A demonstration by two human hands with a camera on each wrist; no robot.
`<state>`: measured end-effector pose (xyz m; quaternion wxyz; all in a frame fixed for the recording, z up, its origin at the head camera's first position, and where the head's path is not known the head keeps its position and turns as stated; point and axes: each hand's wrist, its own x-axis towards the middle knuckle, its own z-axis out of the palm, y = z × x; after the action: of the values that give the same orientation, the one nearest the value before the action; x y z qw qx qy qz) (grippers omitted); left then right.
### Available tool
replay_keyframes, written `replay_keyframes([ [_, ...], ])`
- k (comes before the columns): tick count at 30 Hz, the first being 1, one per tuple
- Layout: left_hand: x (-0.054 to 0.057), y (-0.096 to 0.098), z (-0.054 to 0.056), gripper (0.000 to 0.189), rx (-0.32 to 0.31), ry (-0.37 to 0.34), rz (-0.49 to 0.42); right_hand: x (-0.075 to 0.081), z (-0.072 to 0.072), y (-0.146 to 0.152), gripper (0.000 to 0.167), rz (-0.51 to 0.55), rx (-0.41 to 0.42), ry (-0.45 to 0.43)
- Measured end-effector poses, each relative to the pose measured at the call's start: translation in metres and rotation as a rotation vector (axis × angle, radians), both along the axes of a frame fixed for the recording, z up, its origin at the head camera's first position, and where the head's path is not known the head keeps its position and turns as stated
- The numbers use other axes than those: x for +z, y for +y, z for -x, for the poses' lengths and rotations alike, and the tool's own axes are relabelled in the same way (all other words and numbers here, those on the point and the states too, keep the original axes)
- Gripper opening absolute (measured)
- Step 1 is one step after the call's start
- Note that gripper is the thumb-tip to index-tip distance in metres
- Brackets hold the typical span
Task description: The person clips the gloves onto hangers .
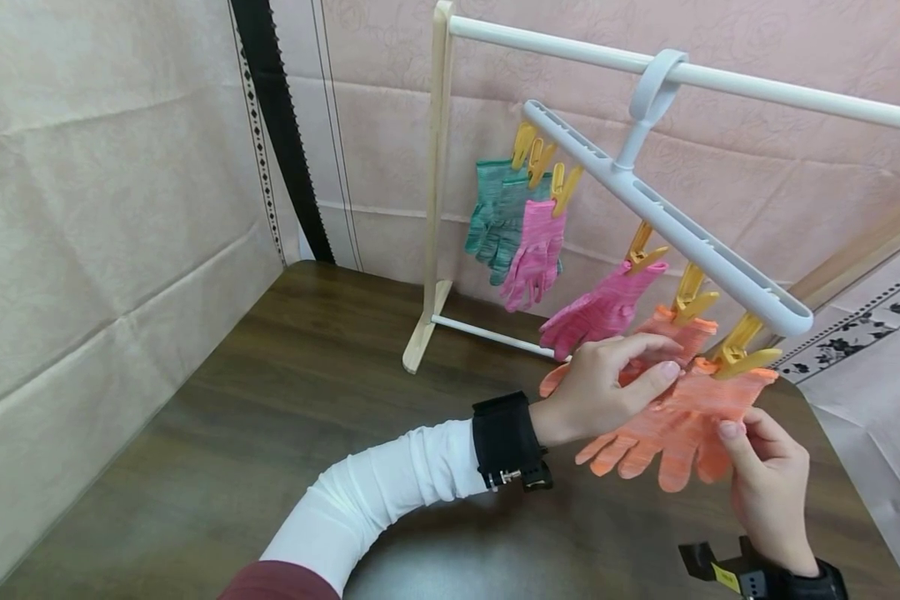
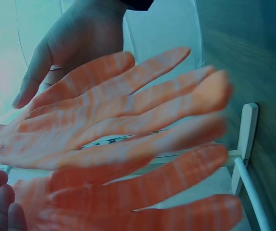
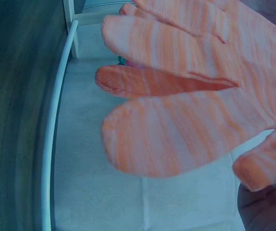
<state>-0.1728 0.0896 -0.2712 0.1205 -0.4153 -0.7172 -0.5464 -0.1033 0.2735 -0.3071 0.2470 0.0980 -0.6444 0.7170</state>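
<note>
Two orange striped knit gloves hang by their cuffs from yellow clothespins (image 1: 738,354) at the near end of a pale blue hanger (image 1: 630,179). My right hand (image 1: 772,475) pinches the side edge of the nearer orange glove (image 1: 690,417) just below its cuff, thumb on the near side. Beside the cuffs, my left hand (image 1: 603,387) reaches across the farther orange glove (image 1: 693,333), thumb and index finger apart. In the left wrist view, fingertips (image 2: 3,202) lie next to that glove. The right wrist view shows orange glove fingers (image 3: 167,130) spread out.
Two pink gloves (image 1: 536,250) and green gloves (image 1: 495,208) hang farther along the hanger, also from yellow clothespins. The hanger hooks over a white rod (image 1: 555,46) on a wooden stand (image 1: 440,167). All stand on a dark wooden table (image 1: 270,400) before pale cloth walls.
</note>
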Motion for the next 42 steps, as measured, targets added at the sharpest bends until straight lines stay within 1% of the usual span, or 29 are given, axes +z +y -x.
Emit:
replay_keyframes([
  [2, -0.004, -0.002, 0.0, 0.026, -0.007, -0.022, -0.004, -0.001, 0.0, 0.0, 0.024, -0.006, 0.009, 0.003],
  [7, -0.014, -0.006, 0.002, 0.026, -0.01, -0.051, -0.011, -0.004, 0.0, -0.003, 0.028, -0.05, -0.017, -0.037],
  [10, -0.022, -0.008, 0.003, 0.025, 0.006, -0.045, -0.011, -0.004, 0.0, -0.003, 0.029, -0.076, -0.039, -0.054],
  [14, -0.03, -0.012, 0.005, 0.024, 0.031, -0.027, -0.002, -0.005, 0.001, -0.004, 0.029, -0.086, -0.054, -0.046],
  [17, -0.036, -0.015, 0.006, 0.023, 0.036, -0.034, -0.015, -0.006, 0.003, -0.003, 0.027, -0.066, -0.071, -0.033],
  [20, -0.041, -0.018, 0.006, 0.022, 0.047, -0.046, -0.03, -0.007, 0.004, -0.003, 0.024, -0.04, -0.108, -0.033],
  [30, -0.056, -0.03, 0.011, 0.021, 0.082, -0.088, -0.04, -0.007, 0.012, -0.003, 0.014, -0.018, -0.275, -0.059],
  [34, -0.06, -0.035, 0.012, 0.022, 0.082, -0.134, -0.057, -0.008, 0.015, -0.002, 0.012, 0.021, -0.298, -0.048],
  [37, -0.065, -0.038, 0.014, 0.023, 0.087, -0.162, -0.064, -0.009, 0.017, 0.0, 0.012, 0.022, -0.305, -0.044],
  [38, -0.067, -0.04, 0.015, 0.023, 0.09, -0.168, -0.065, -0.01, 0.018, 0.002, 0.011, 0.01, -0.31, -0.047],
  [42, -0.074, -0.045, 0.019, 0.023, 0.112, -0.171, -0.073, -0.012, 0.019, 0.005, 0.01, 0.043, -0.3, -0.051],
])
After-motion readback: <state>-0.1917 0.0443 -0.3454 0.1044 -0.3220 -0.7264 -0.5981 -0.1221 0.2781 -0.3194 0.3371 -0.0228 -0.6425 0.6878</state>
